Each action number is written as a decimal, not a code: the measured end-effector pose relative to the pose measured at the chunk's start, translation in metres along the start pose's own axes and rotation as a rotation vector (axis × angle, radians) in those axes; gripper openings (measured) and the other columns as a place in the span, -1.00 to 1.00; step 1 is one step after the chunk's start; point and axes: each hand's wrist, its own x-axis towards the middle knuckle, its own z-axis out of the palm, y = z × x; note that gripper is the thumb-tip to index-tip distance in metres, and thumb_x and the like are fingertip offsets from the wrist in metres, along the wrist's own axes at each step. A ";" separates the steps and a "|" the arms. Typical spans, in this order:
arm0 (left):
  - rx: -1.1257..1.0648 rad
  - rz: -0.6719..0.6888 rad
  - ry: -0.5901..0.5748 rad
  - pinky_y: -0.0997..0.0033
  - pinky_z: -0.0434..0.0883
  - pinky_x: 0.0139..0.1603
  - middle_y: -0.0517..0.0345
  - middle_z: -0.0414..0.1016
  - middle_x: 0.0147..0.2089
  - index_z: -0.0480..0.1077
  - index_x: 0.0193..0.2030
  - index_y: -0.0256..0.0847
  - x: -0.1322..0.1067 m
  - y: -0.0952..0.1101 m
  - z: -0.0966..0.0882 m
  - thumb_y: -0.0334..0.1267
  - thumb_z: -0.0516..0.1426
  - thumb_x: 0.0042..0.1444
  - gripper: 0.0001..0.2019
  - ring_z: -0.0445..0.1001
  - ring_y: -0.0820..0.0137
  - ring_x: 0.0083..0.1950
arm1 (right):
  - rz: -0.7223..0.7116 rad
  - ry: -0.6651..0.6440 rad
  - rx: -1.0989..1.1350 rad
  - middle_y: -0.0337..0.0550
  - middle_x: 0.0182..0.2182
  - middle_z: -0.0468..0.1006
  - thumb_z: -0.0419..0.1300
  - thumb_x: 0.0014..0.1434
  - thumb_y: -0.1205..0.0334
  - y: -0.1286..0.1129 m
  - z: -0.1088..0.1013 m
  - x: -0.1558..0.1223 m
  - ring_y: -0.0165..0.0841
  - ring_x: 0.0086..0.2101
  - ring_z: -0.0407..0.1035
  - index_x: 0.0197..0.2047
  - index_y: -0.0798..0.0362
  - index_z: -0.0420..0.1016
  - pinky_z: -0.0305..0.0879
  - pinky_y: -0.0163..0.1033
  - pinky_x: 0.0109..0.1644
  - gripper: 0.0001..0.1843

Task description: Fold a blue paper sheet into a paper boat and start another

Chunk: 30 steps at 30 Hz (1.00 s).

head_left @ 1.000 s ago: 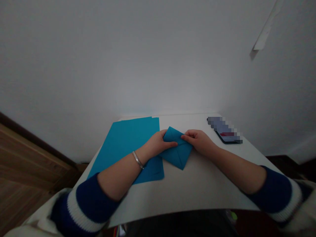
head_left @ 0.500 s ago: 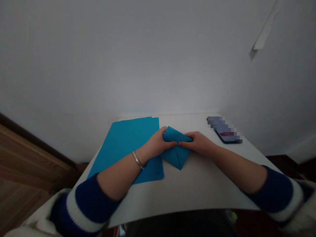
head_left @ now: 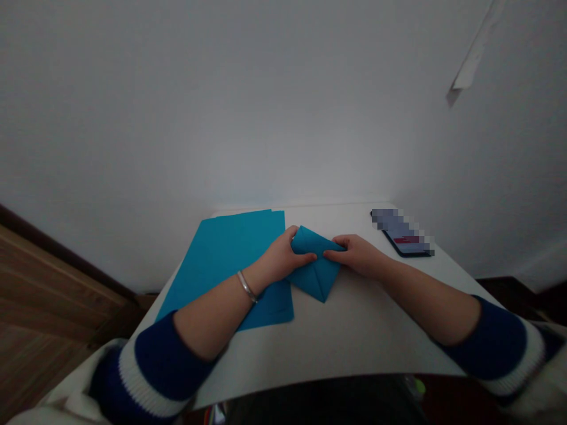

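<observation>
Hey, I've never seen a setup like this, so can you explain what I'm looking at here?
There's no machine here, just a person's two bare hands. The camera is worn on their head, looking forward and down. The left hand and right hand both hold a folded blue paper, thumbs on top. Larger blue sheets lie on the left of the white table, and a phone with a pixelated screen lies on the right. A silvery bracelet circles the left wrist.

Folded blue paper diamond between left hand and right hand
Flat blue paper sheets on the white table, left of the left hand; dark-edged rectangular phone right of the right hand.
</observation>
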 end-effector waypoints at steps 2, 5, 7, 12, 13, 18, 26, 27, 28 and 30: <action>0.011 0.004 -0.002 0.32 0.37 -0.28 0.16 0.43 -0.26 0.25 -0.15 -0.21 0.000 0.000 0.000 -0.16 0.29 -0.10 -0.59 0.44 0.31 -0.25 | -0.002 -0.008 0.002 -0.19 -0.59 0.45 0.21 0.03 0.05 0.000 -0.001 0.000 -0.37 -0.54 0.28 -0.48 0.06 0.46 0.11 -0.27 -0.48 -0.75; 0.012 0.005 0.011 0.31 0.38 -0.27 0.15 0.44 -0.26 0.25 -0.13 -0.22 0.000 -0.001 -0.001 -0.17 0.29 -0.09 -0.58 0.44 0.30 -0.25 | 0.013 -0.014 0.028 -0.25 -0.65 0.38 0.21 0.03 0.02 0.004 -0.001 0.001 -0.41 -0.60 0.21 -0.51 0.05 0.42 0.05 -0.27 -0.52 -0.73; -0.003 -0.001 0.026 0.29 0.39 -0.24 0.13 0.45 -0.24 0.25 -0.11 -0.22 0.000 -0.001 -0.001 -0.18 0.29 -0.10 -0.57 0.45 0.29 -0.24 | 0.042 -0.015 0.068 -0.29 -0.70 0.32 0.21 0.02 0.01 0.008 -0.002 0.003 -0.43 -0.64 0.17 -0.53 0.04 0.38 0.01 -0.28 -0.54 -0.72; -0.020 0.009 0.037 0.27 0.40 -0.18 0.12 0.46 -0.19 0.26 -0.11 -0.22 0.000 0.000 0.000 -0.22 0.29 -0.10 -0.58 0.46 0.29 -0.21 | 0.072 -0.052 0.164 -0.32 -0.70 0.31 0.24 -0.01 0.01 0.013 -0.005 0.005 -0.47 -0.65 0.15 -0.57 0.04 0.30 -0.01 -0.31 -0.55 -0.69; -0.014 0.008 0.039 0.27 0.40 -0.19 0.12 0.46 -0.19 0.26 -0.11 -0.22 0.000 0.000 0.000 -0.22 0.29 -0.10 -0.58 0.46 0.28 -0.21 | 0.069 -0.058 0.166 -0.31 -0.70 0.32 0.24 -0.01 0.02 0.012 -0.006 0.005 -0.48 -0.65 0.16 -0.57 0.04 0.30 -0.01 -0.31 -0.55 -0.68; -0.031 -0.018 0.056 0.25 0.40 -0.18 0.10 0.47 -0.19 0.25 -0.08 -0.22 0.000 0.000 -0.001 -0.20 0.28 -0.09 -0.55 0.47 0.25 -0.19 | 0.123 -0.026 0.216 -0.28 -0.66 0.37 0.26 -0.03 0.03 0.014 -0.010 0.006 -0.49 -0.64 0.17 -0.54 0.05 0.35 0.02 -0.33 -0.55 -0.72; -0.016 -0.020 0.076 0.22 0.39 -0.14 0.08 0.46 -0.17 0.25 -0.09 -0.23 -0.001 0.001 -0.001 -0.20 0.29 -0.10 -0.55 0.46 0.24 -0.17 | 0.122 -0.026 0.286 -0.26 -0.66 0.41 0.27 -0.02 0.03 0.022 -0.010 0.009 -0.50 -0.64 0.18 -0.53 0.05 0.37 0.02 -0.36 -0.56 -0.72; -0.024 -0.021 0.080 0.23 0.39 -0.15 0.10 0.46 -0.18 0.25 -0.09 -0.23 -0.001 0.000 -0.001 -0.20 0.29 -0.09 -0.56 0.46 0.25 -0.18 | 0.127 -0.013 0.288 -0.25 -0.65 0.42 0.26 0.00 0.05 0.021 -0.010 0.009 -0.50 -0.64 0.20 -0.52 0.06 0.38 0.03 -0.36 -0.56 -0.74; -0.031 -0.023 0.081 0.25 0.40 -0.16 0.11 0.46 -0.19 0.24 -0.10 -0.22 -0.001 0.001 -0.001 -0.21 0.29 -0.09 -0.56 0.47 0.27 -0.19 | 0.133 -0.001 0.291 -0.24 -0.64 0.43 0.25 0.01 0.07 0.020 -0.010 0.009 -0.50 -0.64 0.21 -0.52 0.06 0.39 0.04 -0.36 -0.56 -0.75; -0.043 -0.029 0.083 0.29 0.40 -0.20 0.14 0.47 -0.21 0.24 -0.11 -0.21 -0.001 0.001 -0.002 -0.22 0.29 -0.08 -0.58 0.47 0.30 -0.22 | 0.135 0.014 0.298 -0.23 -0.63 0.45 0.24 0.02 0.11 0.020 -0.011 0.009 -0.49 -0.63 0.23 -0.52 0.06 0.39 0.05 -0.36 -0.56 -0.77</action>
